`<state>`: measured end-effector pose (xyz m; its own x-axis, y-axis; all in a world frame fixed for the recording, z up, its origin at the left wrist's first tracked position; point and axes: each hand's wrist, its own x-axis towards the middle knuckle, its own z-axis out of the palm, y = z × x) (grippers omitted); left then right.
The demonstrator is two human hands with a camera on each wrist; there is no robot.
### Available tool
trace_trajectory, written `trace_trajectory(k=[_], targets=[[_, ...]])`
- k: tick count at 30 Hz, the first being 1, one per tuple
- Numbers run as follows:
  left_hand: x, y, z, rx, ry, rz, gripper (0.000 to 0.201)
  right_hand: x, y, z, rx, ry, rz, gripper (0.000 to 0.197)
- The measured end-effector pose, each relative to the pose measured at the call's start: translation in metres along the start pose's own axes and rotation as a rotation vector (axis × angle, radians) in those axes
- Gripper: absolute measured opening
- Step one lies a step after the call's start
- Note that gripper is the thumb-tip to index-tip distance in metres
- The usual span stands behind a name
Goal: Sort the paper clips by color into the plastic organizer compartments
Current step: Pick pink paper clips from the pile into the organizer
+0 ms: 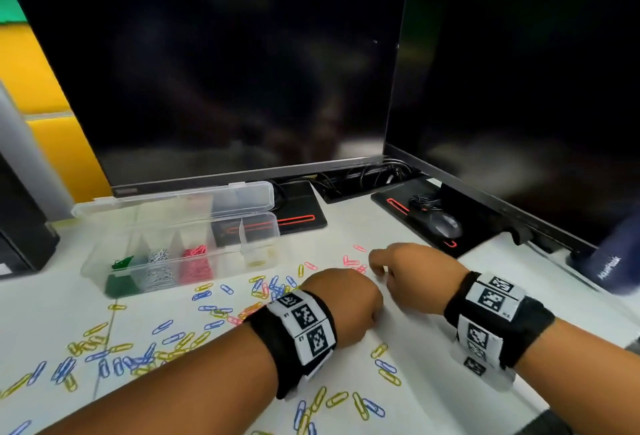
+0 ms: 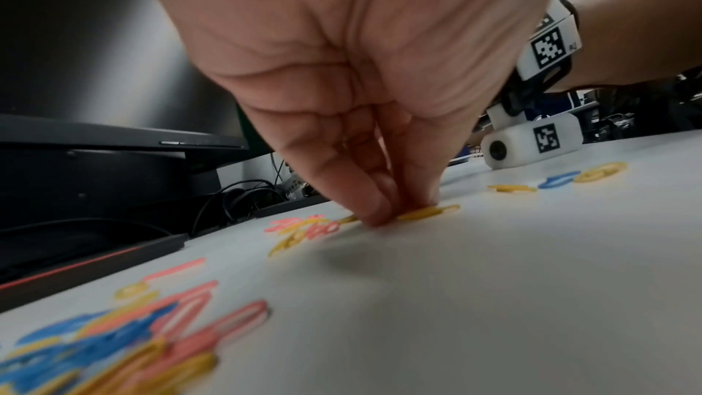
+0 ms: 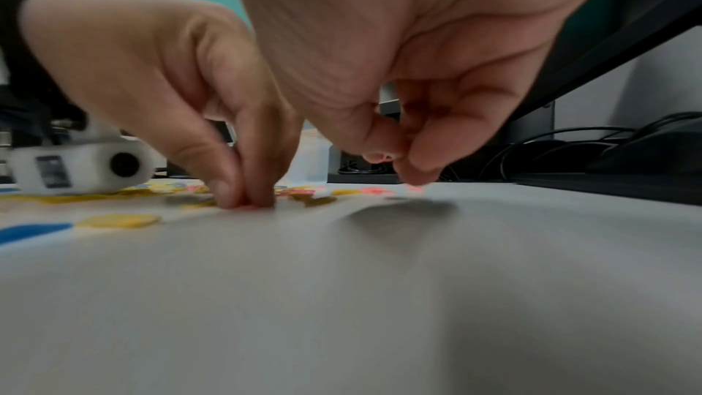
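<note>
Loose blue, yellow and pink paper clips (image 1: 166,341) lie scattered over the white table. My left hand (image 1: 372,315) is curled knuckles-up, and its thumb and finger (image 2: 383,215) pinch a yellow clip (image 2: 429,212) that lies flat on the table. My right hand (image 1: 377,270) hovers just past it over a few pink clips (image 1: 351,261). Its thumb and fingertips (image 3: 408,167) are pressed together; any clip between them is hidden. The clear organizer (image 1: 227,261) stands open at the left, holding green (image 1: 121,282), white (image 1: 159,270), pink (image 1: 195,264) and a few yellow clips (image 1: 256,263) in separate compartments.
Two dark monitors (image 1: 225,81) stand close behind on black bases (image 1: 304,212). A mouse (image 1: 446,225) and cables lie at the back right. A dark blue object (image 1: 620,261) is at the right edge, a black box (image 1: 20,237) at the left.
</note>
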<state>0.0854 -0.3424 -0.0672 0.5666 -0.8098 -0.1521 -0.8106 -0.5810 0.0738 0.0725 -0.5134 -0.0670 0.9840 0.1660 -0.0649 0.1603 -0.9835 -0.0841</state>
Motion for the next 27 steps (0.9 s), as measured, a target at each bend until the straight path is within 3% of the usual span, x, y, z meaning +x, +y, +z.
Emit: trace_trajectory(k=[5, 8, 10, 14, 16, 17, 20, 23, 27], targets=[[-0.002, 0.001, -0.001, -0.027, -0.079, -0.079, 0.019, 0.03, -0.002, -0.008, 0.025, -0.023, 0.011, 0.02], [-0.006, -0.01, -0.008, -0.127, 0.048, -0.154, 0.014, 0.042, -0.003, -0.01, 0.048, -0.012, 0.038, 0.016], [-0.008, -0.031, -0.015, -0.364, 0.177, -0.302, 0.02, 0.046, -0.006, -0.011, -0.026, -0.072, 0.059, 0.014], [-0.013, -0.067, -0.021, -1.295, 0.291, -0.612, 0.032, 0.045, -0.009, -0.012, -0.034, -0.16, 0.095, 0.027], [-0.016, -0.076, -0.023, -1.416, 0.319, -0.676, 0.025, 0.045, -0.006, -0.01, -0.006, -0.101, 0.091, 0.033], [-0.016, -0.078, -0.023, -1.351, 0.303, -0.674, 0.018, 0.044, -0.005, -0.009, 0.0, -0.078, 0.083, 0.031], [-0.01, -0.072, -0.02, -0.742, 0.127, -0.502, 0.01, 0.045, -0.003, -0.006, 0.063, -0.031, 0.041, 0.001], [-0.003, -0.052, -0.013, -0.441, 0.1, -0.373, 0.006, 0.044, -0.002, -0.004, 0.077, -0.063, 0.016, 0.024], [0.007, -0.034, -0.009, -0.127, 0.058, -0.366, 0.023, 0.042, -0.004, -0.006, 0.085, -0.047, -0.002, 0.017]])
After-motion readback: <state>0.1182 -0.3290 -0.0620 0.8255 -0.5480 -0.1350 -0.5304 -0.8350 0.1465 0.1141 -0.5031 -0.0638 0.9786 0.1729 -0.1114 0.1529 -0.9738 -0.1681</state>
